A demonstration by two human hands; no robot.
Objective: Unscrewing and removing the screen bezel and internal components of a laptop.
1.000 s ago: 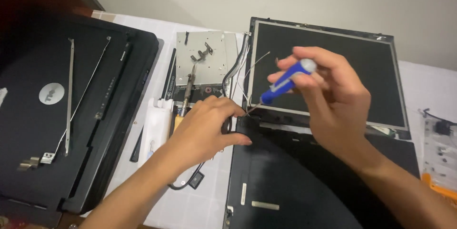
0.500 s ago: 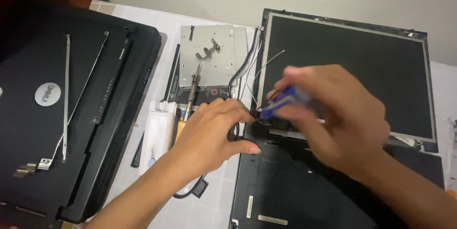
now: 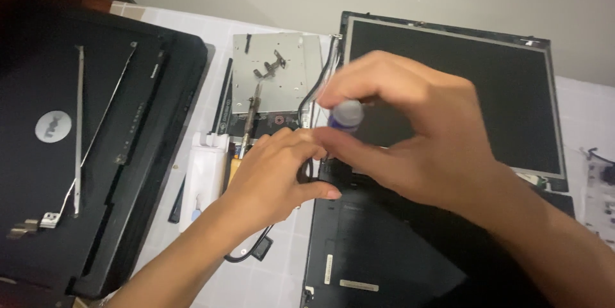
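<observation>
Over at the middle of the white tiled surface, a small screwdriver with a blue-and-grey handle is pinched between the fingers of the right hand, handle end up toward the camera, so the tip is hidden under the hand. That hand is clamped on the handle, thumb below and fingers curled over the top. It sits right at the hinge corner where the bare display panel meets the black laptop base, roughly dead centre of the view.

At about 8 o'clock from the screwdriver, the left hand is pressed down beside that same corner, fingers drawn together on something small; what exactly is pinched can't be made out. A black cable trails out from under it toward 6 o'clock.

At 11 o'clock from the hands, a silver metal plate is laid flat with a hinge bracket on top. A white plastic part is seen at 9 o'clock from the left hand. Way out at 9 o'clock, a black laptop lid is lying with thin metal rails set on it.
</observation>
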